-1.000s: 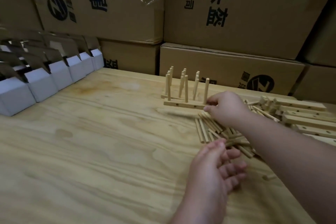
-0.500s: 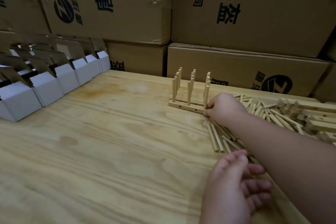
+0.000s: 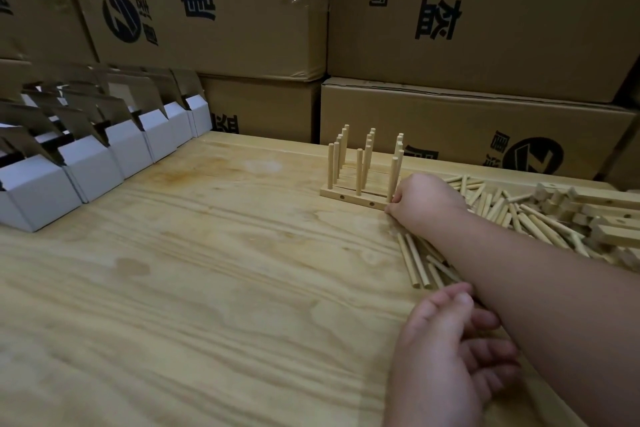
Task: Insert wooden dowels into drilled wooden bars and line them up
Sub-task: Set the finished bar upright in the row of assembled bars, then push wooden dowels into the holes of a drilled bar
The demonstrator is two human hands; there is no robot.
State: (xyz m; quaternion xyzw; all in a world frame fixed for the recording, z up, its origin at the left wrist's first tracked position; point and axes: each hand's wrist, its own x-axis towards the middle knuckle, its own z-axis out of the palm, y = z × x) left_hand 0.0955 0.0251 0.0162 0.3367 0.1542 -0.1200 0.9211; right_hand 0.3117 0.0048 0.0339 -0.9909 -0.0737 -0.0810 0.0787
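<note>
front bar (image 3: 353, 198) w/ upright dowels is pinched at its end by r. hand (image 3: 420, 203); l. hand (image 3: 450, 354) is held loosely curled, nothing gripped.

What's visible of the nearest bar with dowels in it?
The nearest bar is pale wood, lying flat on the table at the front of a row of like bars. Three dowels stand upright in its top; two drilled holes show in its near side face. The right hand touches its right end, fingers curled at the rightmost dowel. The left end is free.
</note>
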